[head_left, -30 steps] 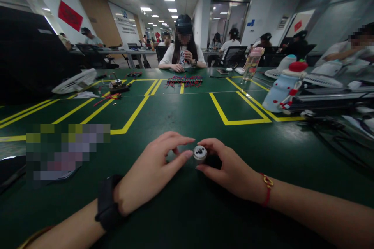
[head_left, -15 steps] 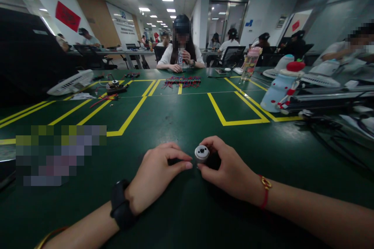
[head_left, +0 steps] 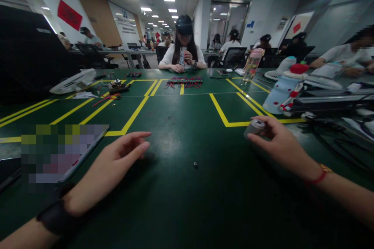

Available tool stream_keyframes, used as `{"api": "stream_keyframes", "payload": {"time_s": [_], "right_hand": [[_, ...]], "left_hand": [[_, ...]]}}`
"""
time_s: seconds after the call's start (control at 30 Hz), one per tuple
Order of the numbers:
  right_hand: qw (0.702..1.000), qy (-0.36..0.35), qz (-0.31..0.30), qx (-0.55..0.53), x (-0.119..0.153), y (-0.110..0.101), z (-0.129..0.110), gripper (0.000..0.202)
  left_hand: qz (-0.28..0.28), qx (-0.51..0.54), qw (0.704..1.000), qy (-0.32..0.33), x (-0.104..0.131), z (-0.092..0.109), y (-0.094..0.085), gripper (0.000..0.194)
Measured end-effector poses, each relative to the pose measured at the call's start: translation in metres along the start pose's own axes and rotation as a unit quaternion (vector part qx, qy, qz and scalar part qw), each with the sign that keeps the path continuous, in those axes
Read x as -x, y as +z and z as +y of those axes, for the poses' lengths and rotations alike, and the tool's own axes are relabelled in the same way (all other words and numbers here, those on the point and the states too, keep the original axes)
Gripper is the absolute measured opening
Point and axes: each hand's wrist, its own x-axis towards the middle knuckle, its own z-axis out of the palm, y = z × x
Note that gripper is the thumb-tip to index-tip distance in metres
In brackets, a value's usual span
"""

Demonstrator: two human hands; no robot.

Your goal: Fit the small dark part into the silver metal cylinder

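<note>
My right hand (head_left: pixel 277 140) holds a small silver metal cylinder (head_left: pixel 254 127) between thumb and fingers, tilted, at the right of the green table (head_left: pixel 181 132). On the left, my left hand (head_left: pixel 117 161) hovers over the table with thumb and fingers apart and nothing between them. A tiny metal ring-like part (head_left: pixel 195 164) lies on the table between the two hands.
Across the table sits a person (head_left: pixel 184 46) behind a row of coloured wires (head_left: pixel 184 82). A blue bottle (head_left: pixel 279 95), a clear bottle (head_left: pixel 251 66) and black cables (head_left: pixel 330 140) are at the right. A white fan (head_left: pixel 73 81) and a flat object (head_left: pixel 87 155) are at left.
My right hand has carried the cylinder right and away from me. My left hand has moved left and its fingers have parted. The tiny part now shows on the table.
</note>
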Motion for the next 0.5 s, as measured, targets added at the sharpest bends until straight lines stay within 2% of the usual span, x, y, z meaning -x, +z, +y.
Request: {"api": "stream_keyframes", "payload": {"time_s": [0.07,0.17,0.27,0.33,0.37,0.43,0.5], "right_hand": [[0.995,0.045,0.049,0.079,-0.002,-0.027,0.038,0.052],[0.973,0.094,0.106,0.182,-0.001,-0.060,0.094,0.055],[0.960,0.139,0.101,0.223,-0.002,-0.079,0.130,0.058],[0.956,0.144,0.092,0.237,-0.004,-0.082,0.135,0.060],[0.951,0.129,0.106,0.259,-0.005,-0.081,0.131,0.063],[0.930,0.056,0.170,0.321,-0.005,-0.071,0.110,0.069],[0.912,-0.055,0.212,0.347,-0.001,-0.051,0.075,0.067]], "left_hand": [[0.020,0.029,0.999,-0.028,0.001,-0.015,-0.012,0.045],[0.039,0.079,0.995,-0.036,0.001,-0.027,-0.015,0.046],[0.032,0.079,0.996,-0.039,0.001,-0.027,-0.013,0.045],[0.030,0.064,0.996,-0.046,0.001,-0.026,-0.012,0.044],[0.030,0.058,0.997,-0.050,0.002,-0.025,-0.012,0.044],[0.031,0.051,0.997,-0.053,0.002,-0.026,-0.012,0.044],[0.030,0.040,0.997,-0.051,0.002,-0.026,-0.012,0.045]]}}
